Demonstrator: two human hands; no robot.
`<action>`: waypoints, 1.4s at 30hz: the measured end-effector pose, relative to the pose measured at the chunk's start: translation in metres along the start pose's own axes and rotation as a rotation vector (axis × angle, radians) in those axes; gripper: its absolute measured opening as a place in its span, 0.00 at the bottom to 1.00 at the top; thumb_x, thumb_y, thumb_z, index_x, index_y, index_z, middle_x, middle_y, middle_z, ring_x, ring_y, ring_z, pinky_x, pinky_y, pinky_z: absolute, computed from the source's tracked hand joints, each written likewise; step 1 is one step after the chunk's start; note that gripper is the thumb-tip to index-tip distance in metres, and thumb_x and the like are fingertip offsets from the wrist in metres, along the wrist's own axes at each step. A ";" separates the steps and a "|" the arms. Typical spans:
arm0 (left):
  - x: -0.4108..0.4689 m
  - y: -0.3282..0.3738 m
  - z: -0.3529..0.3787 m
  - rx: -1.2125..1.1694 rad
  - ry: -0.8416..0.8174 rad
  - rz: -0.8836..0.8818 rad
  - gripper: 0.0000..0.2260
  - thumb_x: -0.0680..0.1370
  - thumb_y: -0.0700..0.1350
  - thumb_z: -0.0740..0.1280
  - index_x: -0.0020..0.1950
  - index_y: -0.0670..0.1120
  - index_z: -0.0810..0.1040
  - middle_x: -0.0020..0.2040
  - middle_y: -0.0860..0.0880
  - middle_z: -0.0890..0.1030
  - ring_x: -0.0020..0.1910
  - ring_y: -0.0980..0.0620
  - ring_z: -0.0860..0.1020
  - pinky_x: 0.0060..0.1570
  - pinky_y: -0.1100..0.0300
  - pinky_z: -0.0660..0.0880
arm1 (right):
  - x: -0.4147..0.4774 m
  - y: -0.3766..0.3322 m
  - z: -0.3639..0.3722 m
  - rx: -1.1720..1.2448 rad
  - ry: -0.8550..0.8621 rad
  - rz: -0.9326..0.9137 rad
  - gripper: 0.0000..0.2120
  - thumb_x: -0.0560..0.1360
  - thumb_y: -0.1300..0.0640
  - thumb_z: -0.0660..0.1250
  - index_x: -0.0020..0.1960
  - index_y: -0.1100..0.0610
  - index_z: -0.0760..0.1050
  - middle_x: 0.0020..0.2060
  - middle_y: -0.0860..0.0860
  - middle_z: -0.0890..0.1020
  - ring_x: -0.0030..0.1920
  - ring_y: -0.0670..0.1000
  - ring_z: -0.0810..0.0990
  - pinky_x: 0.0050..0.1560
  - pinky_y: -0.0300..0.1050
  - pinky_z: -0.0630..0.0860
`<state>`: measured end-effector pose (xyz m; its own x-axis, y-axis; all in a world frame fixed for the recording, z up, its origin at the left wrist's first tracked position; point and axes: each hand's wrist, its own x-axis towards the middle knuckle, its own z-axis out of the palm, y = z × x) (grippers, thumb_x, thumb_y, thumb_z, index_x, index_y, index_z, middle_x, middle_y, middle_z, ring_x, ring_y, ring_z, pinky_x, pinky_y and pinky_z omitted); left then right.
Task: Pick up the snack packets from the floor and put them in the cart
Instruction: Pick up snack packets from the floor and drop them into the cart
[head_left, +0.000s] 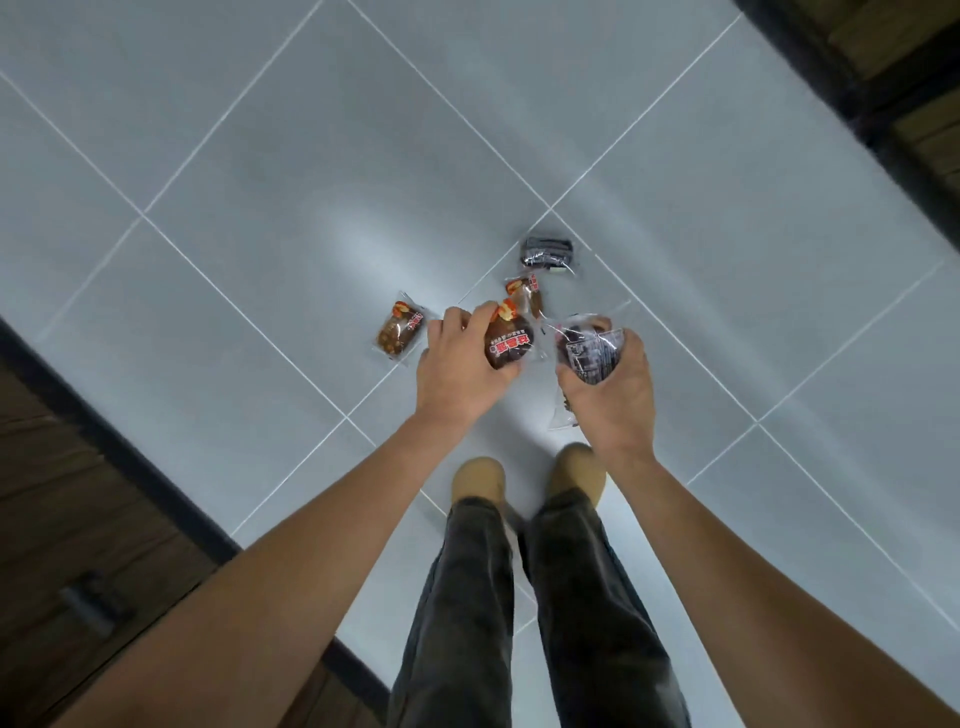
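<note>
head view: a grey tiled floor (291, 171) is seen from above, with dark wooden cabinets (78, 519) along the lower left edge. the left hand (460, 364) is closed around a brown snack packet (509, 343) with a red label, the fingers curled over its top and the thumb under it. the right hand (613, 384) is wrapped around a dark packet (589, 348) in clear film, fingers folded round its far side; a further clear wrapper (563, 413) is seen hanging below the palm. three packets are left on the floor: a brown one (400, 330) just left of the left hand, another brown one (525, 293) partly hidden behind the held packet, and a black one (548, 253) beyond it, near a tile joint. tan shoes (478, 480) and dark trousers (462, 597) are seen below the hands.
</note>
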<state>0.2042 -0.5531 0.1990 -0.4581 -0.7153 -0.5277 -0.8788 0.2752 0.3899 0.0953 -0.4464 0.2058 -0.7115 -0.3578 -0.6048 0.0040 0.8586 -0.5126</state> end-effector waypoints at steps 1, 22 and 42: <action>-0.012 0.016 -0.019 -0.040 0.016 0.020 0.30 0.70 0.56 0.71 0.69 0.54 0.66 0.60 0.46 0.70 0.62 0.46 0.66 0.55 0.51 0.71 | -0.014 -0.012 -0.018 0.044 0.016 -0.005 0.34 0.63 0.43 0.72 0.65 0.49 0.65 0.55 0.49 0.76 0.53 0.53 0.79 0.49 0.54 0.81; -0.277 0.331 -0.246 -0.394 -0.147 0.522 0.27 0.68 0.54 0.74 0.63 0.51 0.69 0.56 0.52 0.79 0.58 0.50 0.76 0.60 0.54 0.72 | -0.302 -0.072 -0.381 0.627 0.577 -0.083 0.22 0.69 0.56 0.72 0.55 0.53 0.62 0.41 0.42 0.78 0.41 0.44 0.79 0.45 0.42 0.76; -0.588 0.599 -0.052 -0.305 -0.540 0.891 0.28 0.72 0.54 0.72 0.64 0.49 0.61 0.50 0.54 0.73 0.47 0.60 0.75 0.50 0.56 0.76 | -0.493 0.244 -0.650 0.718 0.962 -0.032 0.24 0.71 0.54 0.71 0.63 0.51 0.65 0.52 0.46 0.75 0.47 0.42 0.75 0.39 0.31 0.70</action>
<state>-0.0464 -0.0009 0.7819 -0.9788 0.0605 -0.1955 -0.1651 0.3308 0.9291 -0.0096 0.1778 0.7750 -0.9504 0.3085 -0.0390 0.1497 0.3441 -0.9269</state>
